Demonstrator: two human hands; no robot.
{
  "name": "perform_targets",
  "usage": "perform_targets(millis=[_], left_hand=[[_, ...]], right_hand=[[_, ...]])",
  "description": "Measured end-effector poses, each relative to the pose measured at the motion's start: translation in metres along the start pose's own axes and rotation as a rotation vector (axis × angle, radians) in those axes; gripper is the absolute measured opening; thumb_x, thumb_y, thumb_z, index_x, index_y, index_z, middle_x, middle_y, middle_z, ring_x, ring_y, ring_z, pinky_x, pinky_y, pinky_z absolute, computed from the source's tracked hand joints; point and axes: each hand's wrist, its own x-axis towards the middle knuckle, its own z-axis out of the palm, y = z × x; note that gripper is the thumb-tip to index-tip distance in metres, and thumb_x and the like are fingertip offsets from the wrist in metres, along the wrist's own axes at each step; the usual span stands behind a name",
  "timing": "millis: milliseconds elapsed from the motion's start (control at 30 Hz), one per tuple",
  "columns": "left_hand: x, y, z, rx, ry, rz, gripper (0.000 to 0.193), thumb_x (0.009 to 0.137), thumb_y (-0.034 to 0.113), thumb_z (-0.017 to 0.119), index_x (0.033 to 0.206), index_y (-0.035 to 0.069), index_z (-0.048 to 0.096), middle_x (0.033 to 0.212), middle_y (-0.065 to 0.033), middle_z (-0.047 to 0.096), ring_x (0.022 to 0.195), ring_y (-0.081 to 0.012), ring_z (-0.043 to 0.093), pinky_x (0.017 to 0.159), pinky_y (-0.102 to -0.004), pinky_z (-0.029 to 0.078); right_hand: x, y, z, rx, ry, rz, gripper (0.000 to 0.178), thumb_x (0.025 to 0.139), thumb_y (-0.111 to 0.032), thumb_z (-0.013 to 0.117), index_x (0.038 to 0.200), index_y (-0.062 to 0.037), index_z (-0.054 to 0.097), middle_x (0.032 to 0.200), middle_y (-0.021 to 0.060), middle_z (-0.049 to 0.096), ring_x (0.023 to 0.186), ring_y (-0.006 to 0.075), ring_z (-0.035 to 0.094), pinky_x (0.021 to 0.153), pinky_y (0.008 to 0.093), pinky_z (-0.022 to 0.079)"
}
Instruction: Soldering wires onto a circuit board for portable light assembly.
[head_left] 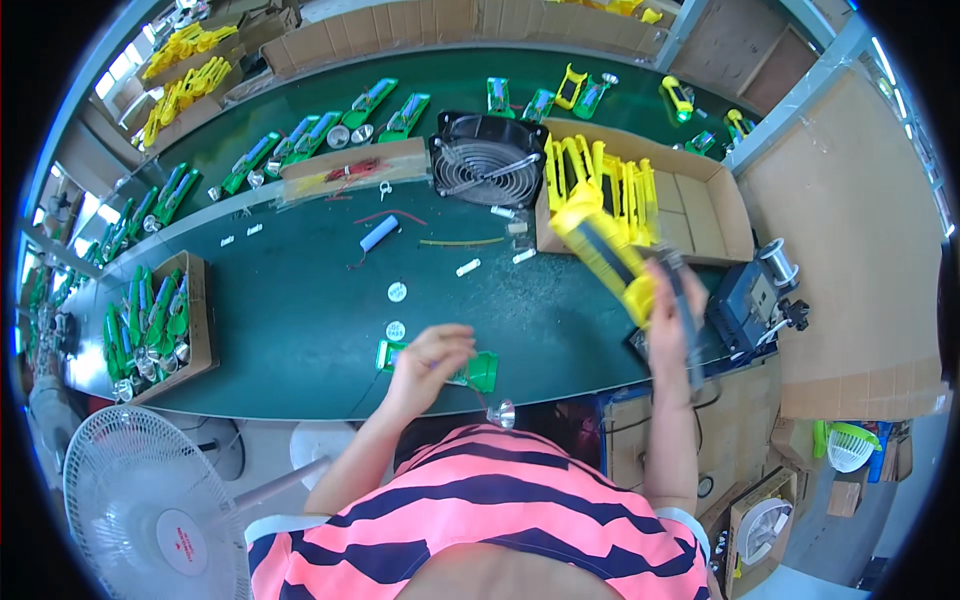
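My left hand is half bent above a green lamp body near the table's front edge; nothing shows between its fingers. From that body a thin wire runs to a small silver reflector cup at the edge. My right hand, smeared by motion, grips a yellow lamp casing with a dark strip. It is tilted in front of an open carton of yellow frames. A grey blurred thing beside the right fingers cannot be made out.
A black fan stands behind the table's middle. A blue battery cell and round white stickers lie on the green tabletop. At left is a carton of green bodies; at right, a blue box-shaped unit and solder spool.
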Motion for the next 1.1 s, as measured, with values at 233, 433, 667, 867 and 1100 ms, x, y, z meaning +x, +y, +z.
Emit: perform_targets(millis=[233,433,667,867,1100], left_hand=[[0.006,0.011,-0.013,0.557,0.405,0.193,0.008,0.068,0.001,0.062,0.074,0.005,0.063,0.071,-0.0035,0.054,0.069,-0.0183,0.051,0.068,-0.0299,0.039],[0.027,0.006,-0.032,0.997,-0.132,0.251,0.002,0.066,0.008,0.06,0.068,0.009,0.06,0.07,-0.0031,0.052,0.076,-0.0215,0.049,0.069,-0.0327,0.037],[0.038,0.011,-0.027,1.051,-0.349,0.065,0.002,0.07,0.01,0.059,0.07,0.009,0.061,0.071,-0.0051,0.051,0.076,-0.0224,0.049,0.068,-0.0331,0.038],[0.036,0.008,-0.022,1.12,-0.338,0.049,0.004,0.069,0.009,0.057,0.069,0.01,0.061,0.073,-0.0067,0.05,0.078,-0.0226,0.049,0.068,-0.0328,0.039],[0.036,0.005,-0.022,1.124,-0.339,0.054,0.003,0.07,0.009,0.058,0.07,0.008,0.061,0.072,-0.0081,0.049,0.076,-0.0234,0.049,0.067,-0.0334,0.04]], right_hand=[[-0.079,-0.023,0.047,0.409,-0.725,0.097,0.025,0.082,-0.007,0.051,0.107,-0.0048,0.048,0.096,0.0117,0.062,0.085,0.0272,0.06,0.084,0.0333,0.044],[-0.079,-0.05,0.034,0.303,-0.542,-0.12,0.036,0.071,-0.001,0.064,0.104,-0.0044,0.05,0.081,0.0087,0.062,0.078,0.0265,0.062,0.088,0.0474,0.04],[-0.104,-0.07,0.051,1.059,-0.286,0.978,0.014,0.081,0.0,0.054,0.093,0.0048,0.051,0.07,0.0114,0.059,0.057,0.0134,0.058,0.05,0.0221,0.048],[-0.102,-0.072,0.058,0.98,-0.364,1.005,0.012,0.081,-0.001,0.051,0.092,0.0043,0.052,0.068,0.0128,0.059,0.053,0.0126,0.055,0.048,0.022,0.045],[-0.1,-0.074,0.059,0.927,-0.42,0.994,0.013,0.081,-0.002,0.052,0.093,0.0042,0.053,0.069,0.012,0.06,0.054,0.0114,0.056,0.047,0.0196,0.044]])
